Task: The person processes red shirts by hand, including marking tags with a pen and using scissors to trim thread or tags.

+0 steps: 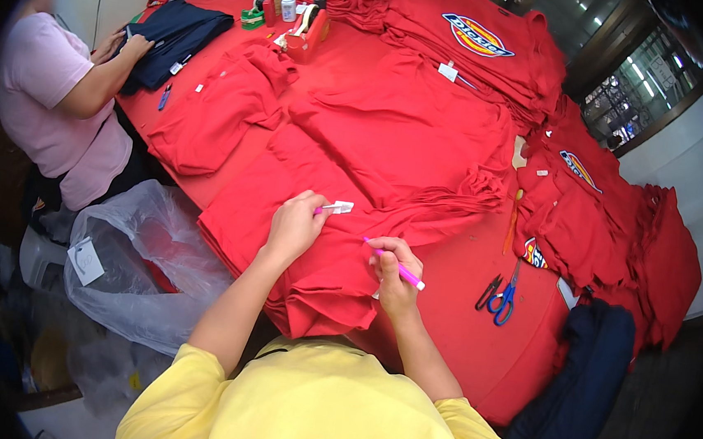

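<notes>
My left hand [295,225] is closed on a slim pink-and-white piece [321,210], whose exact kind I cannot make out. Its pale end meets a small white label [341,207] on a red garment [275,193]. To the right, my right hand [396,277] grips a pink pen [397,268], its narrow end tilted toward the left hand and its white end toward me. Both hands are over red garments spread in layers near the table's front edge. My palms are hidden from this view.
Red shirt stacks [480,56] line the far side. Blue-handled scissors [503,302] and dark thread snips [489,293] lie at right. A tape dispenser [304,34] stands among bottles. At left, a co-worker [56,89] handles a navy garment [176,36] above a clear plastic bag [146,261].
</notes>
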A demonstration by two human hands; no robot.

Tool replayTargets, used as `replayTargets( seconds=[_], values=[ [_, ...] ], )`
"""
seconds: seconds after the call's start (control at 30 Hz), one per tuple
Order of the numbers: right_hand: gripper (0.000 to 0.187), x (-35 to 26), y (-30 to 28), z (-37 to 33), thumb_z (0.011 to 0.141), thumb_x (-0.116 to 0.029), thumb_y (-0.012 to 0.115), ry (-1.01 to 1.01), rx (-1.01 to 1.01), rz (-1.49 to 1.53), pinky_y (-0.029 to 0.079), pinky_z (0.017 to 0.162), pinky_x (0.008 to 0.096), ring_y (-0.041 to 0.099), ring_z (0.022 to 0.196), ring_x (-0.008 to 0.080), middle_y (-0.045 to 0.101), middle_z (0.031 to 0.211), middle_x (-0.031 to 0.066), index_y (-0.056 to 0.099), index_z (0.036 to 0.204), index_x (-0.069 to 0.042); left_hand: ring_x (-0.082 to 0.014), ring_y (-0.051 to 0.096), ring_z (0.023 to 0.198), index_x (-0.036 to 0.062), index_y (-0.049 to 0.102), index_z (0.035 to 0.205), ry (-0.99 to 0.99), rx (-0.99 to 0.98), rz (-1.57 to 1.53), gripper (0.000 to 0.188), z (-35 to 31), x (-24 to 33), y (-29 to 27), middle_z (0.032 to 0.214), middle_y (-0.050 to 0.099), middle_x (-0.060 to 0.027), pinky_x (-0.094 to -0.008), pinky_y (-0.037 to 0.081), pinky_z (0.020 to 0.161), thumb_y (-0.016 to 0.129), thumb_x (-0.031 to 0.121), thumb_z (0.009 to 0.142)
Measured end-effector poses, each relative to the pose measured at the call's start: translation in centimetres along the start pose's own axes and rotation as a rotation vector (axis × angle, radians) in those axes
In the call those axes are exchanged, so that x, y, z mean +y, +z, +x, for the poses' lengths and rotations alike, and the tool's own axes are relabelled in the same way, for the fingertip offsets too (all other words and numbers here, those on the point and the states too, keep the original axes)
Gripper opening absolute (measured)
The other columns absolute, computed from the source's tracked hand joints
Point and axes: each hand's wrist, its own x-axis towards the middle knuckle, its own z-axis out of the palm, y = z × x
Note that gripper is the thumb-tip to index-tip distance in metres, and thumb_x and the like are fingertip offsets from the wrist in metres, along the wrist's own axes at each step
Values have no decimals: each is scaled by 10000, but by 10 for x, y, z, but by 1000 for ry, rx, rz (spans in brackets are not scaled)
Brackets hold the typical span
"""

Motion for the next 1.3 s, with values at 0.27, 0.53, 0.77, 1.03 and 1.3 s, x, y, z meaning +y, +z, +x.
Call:
replayTargets(
  seconds=[0.27,0.53,0.77,1.03,1.3],
  values=[
    [123,-5,19,16,912,-56,544,10,33,-96,472,560,260,602,612,111,616,698,67,633,907,30,-90,514,671,-24,659,927,-89,-131,-441,217,-19,20,-19,732,616,-40,-265,435,644,638,180,855],
    [140,0,16,7,934,-57,504,94,95,60,447,556,229,564,610,85,601,678,43,615,911,26,-171,595,719,-25,664,979,-164,-161,-569,265,-26,15,-10,813,646,-107,-308,469,707,639,201,842],
    [167,8,13,6,955,-120,502,99,127,68,338,477,197,440,531,34,575,675,22,602,897,0,-49,524,714,4,657,1025,-235,-331,-694,198,-19,6,4,793,612,3,-200,428,663,633,117,864],
    [178,14,15,8,969,-130,486,62,136,13,312,458,181,404,513,16,562,677,9,597,906,-6,-65,552,722,-6,654,1076,-143,-349,-699,239,-4,6,13,816,626,-10,-214,440,660,584,104,876],
    [169,16,15,11,965,-115,485,106,142,-11,316,451,185,412,505,24,555,669,10,591,901,1,-30,518,695,10,645,1100,-353,-505,-903,253,-12,20,-12,816,615,17,-191,411,606,578,95,872]
  ],
)
